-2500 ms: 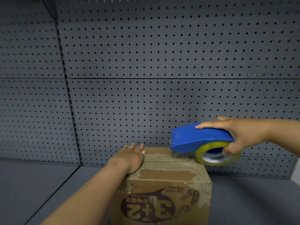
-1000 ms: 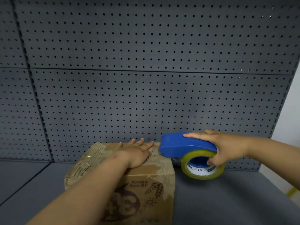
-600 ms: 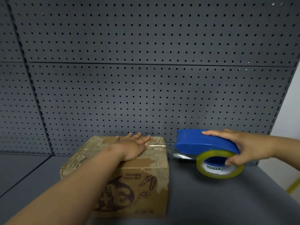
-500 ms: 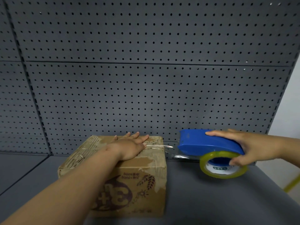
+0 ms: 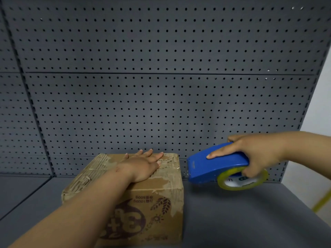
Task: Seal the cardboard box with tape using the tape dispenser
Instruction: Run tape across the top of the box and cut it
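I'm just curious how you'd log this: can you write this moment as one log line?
left hand: flat on cardboard box | right hand: holding tape dispenser beside box, right | shelf: supports box

The left hand (image 5: 141, 167) lies palm down with fingers (image 5: 154, 156) spread flat, its bare forearm reaching in from the lower left. The right hand (image 5: 254, 156) comes in from the right edge in a closed grip — index finger stretched straight forward, thumb curled underneath, wrist roughly level and the forearm bare.
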Demonstrator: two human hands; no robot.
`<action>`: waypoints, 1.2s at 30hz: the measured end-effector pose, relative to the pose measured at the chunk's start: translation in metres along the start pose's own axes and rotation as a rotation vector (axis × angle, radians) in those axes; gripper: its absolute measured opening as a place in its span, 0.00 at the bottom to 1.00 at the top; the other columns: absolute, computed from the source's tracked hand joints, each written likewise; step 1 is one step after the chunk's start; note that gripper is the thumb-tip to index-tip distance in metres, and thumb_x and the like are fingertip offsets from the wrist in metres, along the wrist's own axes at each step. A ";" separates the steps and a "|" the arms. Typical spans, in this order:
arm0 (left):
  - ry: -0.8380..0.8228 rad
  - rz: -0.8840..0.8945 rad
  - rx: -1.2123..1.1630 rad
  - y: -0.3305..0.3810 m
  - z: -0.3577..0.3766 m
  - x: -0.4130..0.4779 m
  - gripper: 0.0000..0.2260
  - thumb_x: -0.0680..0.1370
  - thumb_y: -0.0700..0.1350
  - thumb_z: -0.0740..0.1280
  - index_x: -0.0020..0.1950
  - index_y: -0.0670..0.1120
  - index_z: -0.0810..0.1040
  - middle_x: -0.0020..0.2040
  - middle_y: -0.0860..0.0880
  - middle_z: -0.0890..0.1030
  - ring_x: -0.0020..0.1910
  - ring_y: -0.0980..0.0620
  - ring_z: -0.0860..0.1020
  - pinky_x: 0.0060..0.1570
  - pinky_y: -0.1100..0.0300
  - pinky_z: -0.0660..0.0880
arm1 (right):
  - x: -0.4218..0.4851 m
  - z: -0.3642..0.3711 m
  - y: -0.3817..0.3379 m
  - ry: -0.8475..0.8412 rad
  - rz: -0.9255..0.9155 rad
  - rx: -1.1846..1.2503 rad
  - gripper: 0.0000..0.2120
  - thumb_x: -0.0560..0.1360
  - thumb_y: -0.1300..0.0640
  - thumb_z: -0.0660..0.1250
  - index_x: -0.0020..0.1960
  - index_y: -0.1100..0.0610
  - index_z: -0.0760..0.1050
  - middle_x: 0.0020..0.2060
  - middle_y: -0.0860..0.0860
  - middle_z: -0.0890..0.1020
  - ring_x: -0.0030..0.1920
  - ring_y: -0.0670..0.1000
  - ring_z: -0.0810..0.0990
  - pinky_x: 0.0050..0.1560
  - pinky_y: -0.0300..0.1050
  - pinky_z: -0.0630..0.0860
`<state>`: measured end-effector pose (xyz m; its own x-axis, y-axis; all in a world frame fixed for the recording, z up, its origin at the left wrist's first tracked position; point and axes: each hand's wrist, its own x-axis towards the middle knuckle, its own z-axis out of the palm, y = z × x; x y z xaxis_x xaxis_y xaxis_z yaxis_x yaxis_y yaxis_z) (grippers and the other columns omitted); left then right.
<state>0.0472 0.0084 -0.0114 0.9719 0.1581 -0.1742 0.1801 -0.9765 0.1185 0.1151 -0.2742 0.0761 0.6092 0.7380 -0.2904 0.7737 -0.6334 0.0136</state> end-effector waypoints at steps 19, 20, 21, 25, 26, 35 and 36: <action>0.014 0.015 0.014 -0.001 0.003 -0.001 0.22 0.80 0.60 0.42 0.75 0.66 0.44 0.79 0.55 0.44 0.78 0.49 0.43 0.74 0.43 0.41 | 0.015 -0.016 -0.027 -0.087 0.067 0.225 0.33 0.66 0.63 0.68 0.58 0.28 0.68 0.49 0.48 0.75 0.39 0.45 0.74 0.36 0.35 0.72; 0.014 0.015 0.011 -0.001 0.003 -0.002 0.22 0.80 0.60 0.42 0.75 0.66 0.44 0.79 0.55 0.44 0.78 0.49 0.43 0.74 0.43 0.41 | 0.013 -0.018 -0.026 -0.102 0.073 0.221 0.33 0.66 0.63 0.68 0.58 0.28 0.68 0.50 0.48 0.75 0.38 0.45 0.74 0.35 0.35 0.72; 0.016 0.015 0.010 -0.001 0.003 -0.002 0.22 0.80 0.60 0.42 0.75 0.66 0.44 0.79 0.55 0.44 0.78 0.49 0.43 0.74 0.43 0.41 | 0.014 -0.018 -0.026 -0.097 0.078 0.204 0.33 0.66 0.63 0.68 0.58 0.28 0.68 0.50 0.49 0.75 0.37 0.45 0.74 0.35 0.35 0.72; 0.028 0.021 0.007 -0.001 0.003 -0.003 0.22 0.80 0.59 0.42 0.75 0.65 0.44 0.79 0.55 0.44 0.78 0.49 0.43 0.74 0.43 0.41 | 0.026 -0.020 -0.027 -0.029 0.073 0.166 0.33 0.65 0.62 0.68 0.59 0.30 0.69 0.44 0.46 0.75 0.35 0.44 0.74 0.35 0.35 0.71; 0.031 0.023 0.008 -0.001 0.004 -0.003 0.22 0.80 0.59 0.42 0.75 0.66 0.44 0.79 0.55 0.44 0.78 0.49 0.43 0.74 0.43 0.41 | 0.027 -0.019 -0.029 -0.060 0.073 0.184 0.33 0.65 0.62 0.68 0.59 0.30 0.70 0.42 0.45 0.75 0.34 0.45 0.73 0.34 0.35 0.71; 0.043 0.032 0.012 -0.001 0.003 -0.001 0.23 0.80 0.59 0.41 0.75 0.65 0.43 0.79 0.55 0.44 0.78 0.49 0.43 0.74 0.41 0.41 | 0.016 0.024 0.007 0.235 0.159 -0.071 0.30 0.66 0.41 0.68 0.64 0.26 0.60 0.44 0.45 0.64 0.41 0.43 0.68 0.43 0.36 0.68; 0.047 0.030 0.004 -0.001 0.002 -0.001 0.23 0.80 0.59 0.41 0.76 0.64 0.43 0.79 0.55 0.44 0.78 0.49 0.43 0.74 0.41 0.40 | 0.013 0.020 0.010 0.317 0.146 -0.042 0.30 0.66 0.39 0.68 0.64 0.26 0.58 0.44 0.45 0.64 0.42 0.43 0.68 0.43 0.34 0.67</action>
<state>0.0455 0.0087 -0.0134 0.9830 0.1350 -0.1248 0.1499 -0.9815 0.1191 0.1268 -0.2754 0.0536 0.7324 0.6802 0.0287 0.6771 -0.7322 0.0739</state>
